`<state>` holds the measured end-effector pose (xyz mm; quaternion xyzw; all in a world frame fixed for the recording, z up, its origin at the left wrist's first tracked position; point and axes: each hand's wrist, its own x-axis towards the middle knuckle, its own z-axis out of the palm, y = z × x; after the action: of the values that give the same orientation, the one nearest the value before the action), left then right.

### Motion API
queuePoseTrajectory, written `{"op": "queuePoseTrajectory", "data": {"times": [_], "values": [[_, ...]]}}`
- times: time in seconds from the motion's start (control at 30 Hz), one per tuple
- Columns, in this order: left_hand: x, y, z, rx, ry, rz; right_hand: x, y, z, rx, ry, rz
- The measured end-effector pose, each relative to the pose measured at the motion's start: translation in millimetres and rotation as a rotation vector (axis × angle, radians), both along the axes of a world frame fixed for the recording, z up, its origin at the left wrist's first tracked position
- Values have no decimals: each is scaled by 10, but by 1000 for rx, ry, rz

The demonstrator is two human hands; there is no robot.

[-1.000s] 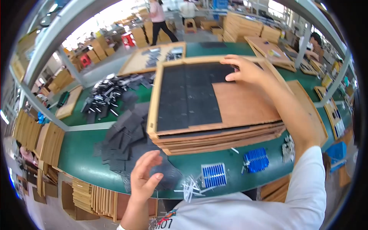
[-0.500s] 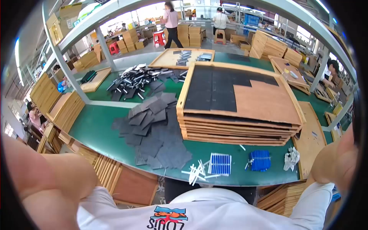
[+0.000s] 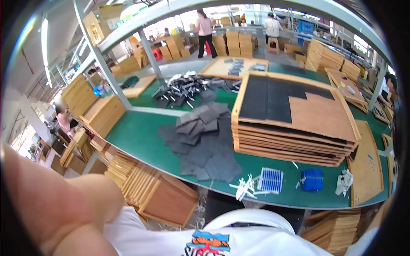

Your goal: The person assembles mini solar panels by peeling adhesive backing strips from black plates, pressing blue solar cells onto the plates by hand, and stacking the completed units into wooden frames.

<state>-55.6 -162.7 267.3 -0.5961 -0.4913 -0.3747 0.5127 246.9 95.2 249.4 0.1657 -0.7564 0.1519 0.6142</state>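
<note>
My bent left arm (image 3: 64, 200) fills the lower left of the head view, raised close to the camera, and its hand lies outside the picture. Only a sliver of my right arm (image 3: 381, 215) shows at the lower right edge, with that hand out of sight too. Before me on the green table (image 3: 136, 130) lie a heap of flat dark square pieces (image 3: 205, 149), a stack of wooden-framed boards (image 3: 294, 145), white strips (image 3: 244, 187), a blue-and-white striped block (image 3: 270, 180), a blue bundle (image 3: 311, 179) and crumpled white paper (image 3: 344, 182). Neither hand is seen touching them.
Metal uprights (image 3: 102, 57) and a crossbar (image 3: 156, 111) frame the table. A pile of dark and silvery pieces (image 3: 188, 87) lies behind. Wooden frames (image 3: 171, 200) are stacked below the left front edge. Other people (image 3: 205, 32) are farther back.
The view has swung left, so the table's contents appear farther right. My right arm has almost left the picture. A person in the background has turned or stepped slightly.
</note>
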Motion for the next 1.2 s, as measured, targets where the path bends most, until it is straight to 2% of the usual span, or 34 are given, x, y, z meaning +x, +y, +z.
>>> {"op": "queuePoseTrajectory", "data": {"times": [0.3,0.43,0.73,0.9,0.93,0.97,1.0,1.03,1.07,1.1,1.13,1.17,1.2], "values": [[-166,280,224,30,197,-36,95,58,-32,100,211,3],[-276,377,-84,11,74,-49,256,113,41,107,95,15],[-562,321,-538,-34,-31,-15,127,319,134,118,10,107],[-732,864,-511,-52,-4,-36,47,317,152,133,46,114],[-929,643,-448,-62,-17,-51,51,319,175,128,34,107],[-1027,591,-565,-74,-39,-64,50,316,205,121,15,102],[-1102,895,-866,131,-354,-140,47,304,235,120,3,100],[-1275,932,-1125,-42,-429,117,33,293,256,130,3,99],[-1405,1101,-1369,-151,-626,220,59,154,293,143,9,98],[-1755,1253,-1733,-340,-588,269,-137,383,149,-9,2,38],[-2017,1416,-2130,-488,-599,256,-272,550,-101,-186,-142,117],[-2267,1593,-2529,-597,-657,316,-414,757,-420,-407,-74,262],[-2384,1764,-2703,-647,-699,325,-594,862,-682,-471,-160,-15]]}}
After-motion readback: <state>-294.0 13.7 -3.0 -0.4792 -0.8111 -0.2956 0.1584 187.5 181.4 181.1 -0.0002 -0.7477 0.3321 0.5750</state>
